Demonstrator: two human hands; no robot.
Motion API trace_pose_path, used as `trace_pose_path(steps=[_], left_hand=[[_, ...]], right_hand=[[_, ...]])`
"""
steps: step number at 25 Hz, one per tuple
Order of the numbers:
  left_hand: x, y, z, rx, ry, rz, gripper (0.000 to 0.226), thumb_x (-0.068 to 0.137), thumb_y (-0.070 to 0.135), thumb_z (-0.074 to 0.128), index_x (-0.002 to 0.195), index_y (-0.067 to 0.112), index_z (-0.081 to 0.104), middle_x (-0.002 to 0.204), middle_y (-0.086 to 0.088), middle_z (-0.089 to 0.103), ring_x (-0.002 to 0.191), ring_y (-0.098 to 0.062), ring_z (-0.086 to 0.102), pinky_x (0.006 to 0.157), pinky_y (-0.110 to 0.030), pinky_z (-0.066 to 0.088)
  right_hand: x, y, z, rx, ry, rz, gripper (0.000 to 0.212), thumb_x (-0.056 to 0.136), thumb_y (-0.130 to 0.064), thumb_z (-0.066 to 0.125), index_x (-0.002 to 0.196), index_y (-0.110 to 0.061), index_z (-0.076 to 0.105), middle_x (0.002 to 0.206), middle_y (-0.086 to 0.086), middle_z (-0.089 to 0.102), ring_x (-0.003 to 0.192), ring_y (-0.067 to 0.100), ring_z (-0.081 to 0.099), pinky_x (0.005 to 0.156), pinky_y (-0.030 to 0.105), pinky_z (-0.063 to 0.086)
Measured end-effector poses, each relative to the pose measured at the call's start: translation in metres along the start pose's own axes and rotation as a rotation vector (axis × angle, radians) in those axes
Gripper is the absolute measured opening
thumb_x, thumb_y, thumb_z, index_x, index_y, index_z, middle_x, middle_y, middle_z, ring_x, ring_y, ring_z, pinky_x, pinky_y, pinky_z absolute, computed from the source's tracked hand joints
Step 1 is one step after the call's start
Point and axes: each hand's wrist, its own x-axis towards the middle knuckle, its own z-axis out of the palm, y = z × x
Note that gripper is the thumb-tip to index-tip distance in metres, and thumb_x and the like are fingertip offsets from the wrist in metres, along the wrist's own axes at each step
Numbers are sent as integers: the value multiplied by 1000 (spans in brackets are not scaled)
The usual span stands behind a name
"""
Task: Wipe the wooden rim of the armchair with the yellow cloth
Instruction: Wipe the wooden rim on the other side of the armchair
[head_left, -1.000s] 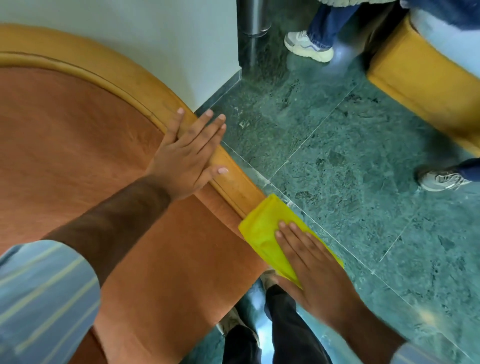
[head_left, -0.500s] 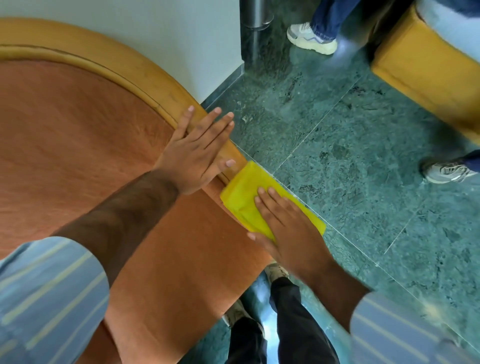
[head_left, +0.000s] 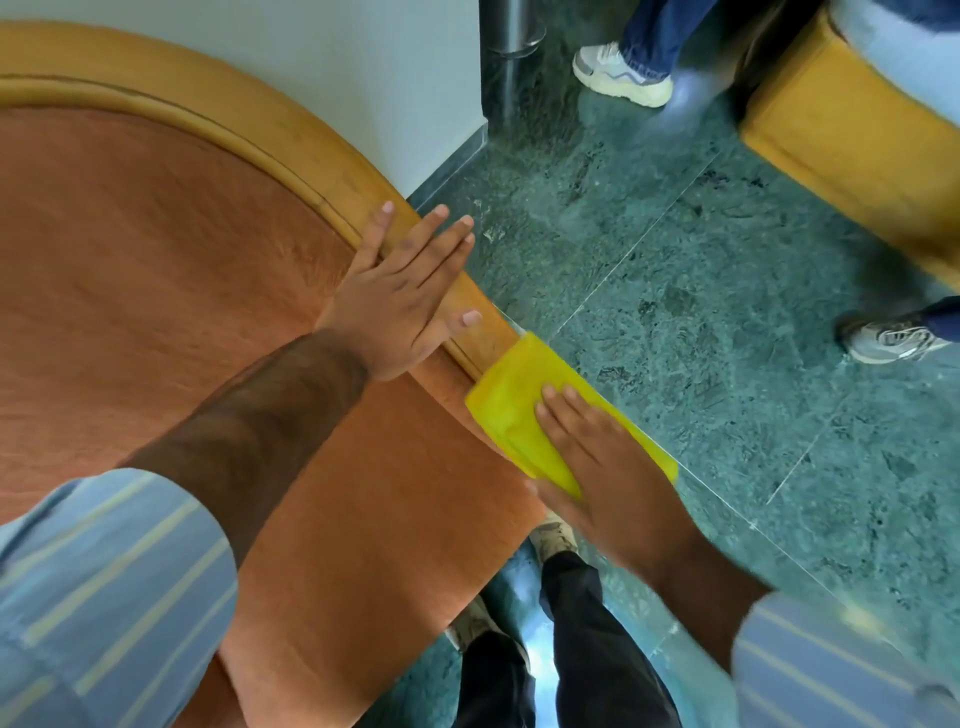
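Flat right hand (head_left: 602, 457) on yellow cloth (head_left: 511, 402); open left hand (head_left: 402, 306) on wooden rim (head_left: 311, 143).

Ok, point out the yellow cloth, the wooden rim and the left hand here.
yellow cloth (head_left: 506, 402): head view, bare fold ahead of the fingertips.
wooden rim (head_left: 291, 140): head view, top of the curved band.
left hand (head_left: 400, 306): head view, back of the hand.

The right hand (head_left: 608, 467) covers the cloth's (head_left: 511, 402) five o'clock half; the wooden rim (head_left: 291, 135) under it is hidden.
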Motion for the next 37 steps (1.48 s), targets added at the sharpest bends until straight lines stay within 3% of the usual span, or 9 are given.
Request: trace_pose_path(steps=[3,6,10,16,19,23,30,33,37], left_hand=[[1,-1,-3,14,-18,-14,85,101,65,-4,163,9,16,173,-4,16,161,-23,8,127,-62,9],[0,-1,-1,4,3,-22,84,102,64,-1,162,9,21,172,-4,19,160,-23,12,127,-62,11],[1,-1,0,-7,7,-8,80,105,62,4,160,9,26,171,-4,24,160,-23,16,127,-63,13],[0,0,-9,-24,-21,-17,87,101,64,-6,162,9,22,172,-4,21,160,-23,12,127,-62,9],[1,0,-9,-18,-23,-28,87,101,64,-5,161,8,24,172,-5,21,160,-23,12,127,-62,10],[3,-1,-3,2,-6,-12,82,104,62,1,160,8,26,171,-4,24,160,-24,16,127,-63,12],[1,0,-6,-9,-24,-21,85,102,65,-1,162,9,21,172,-4,20,160,-23,12,127,-63,9],[0,0,-5,-7,-20,-27,85,102,66,0,162,9,21,172,-4,20,161,-23,11,127,-63,8],[3,1,-6,-15,-27,-22,85,102,65,1,162,10,22,172,-3,22,160,-23,13,127,-63,9]], right_hand=[[-34,6,-3,-62,-2,-31,71,106,-59,34,159,-11,35,171,3,24,159,21,21,122,46,33],[27,-6,-5,-12,55,1,74,102,-58,41,155,-6,40,167,9,32,157,27,27,122,49,36],[92,-24,-7,108,60,45,83,99,-59,50,156,-1,36,168,15,29,158,29,23,129,41,23],[-35,-4,3,-124,16,-41,72,106,-59,35,158,-9,35,171,6,25,159,23,19,121,48,32],[-1,-6,-1,-170,36,-20,71,104,-56,41,156,-9,40,168,7,31,157,25,25,121,48,37],[66,-16,-7,-94,36,-15,75,101,-58,37,157,-7,39,168,8,31,157,26,27,127,43,29],[-52,0,-1,-108,12,38,68,107,-57,33,156,-10,41,169,4,30,158,21,25,120,46,34],[-14,-7,-3,-95,54,41,70,103,-56,45,153,-8,46,165,7,38,155,24,31,119,49,40],[65,-26,-2,-55,81,15,74,101,-57,45,155,-6,42,166,9,35,156,26,29,125,46,32]])
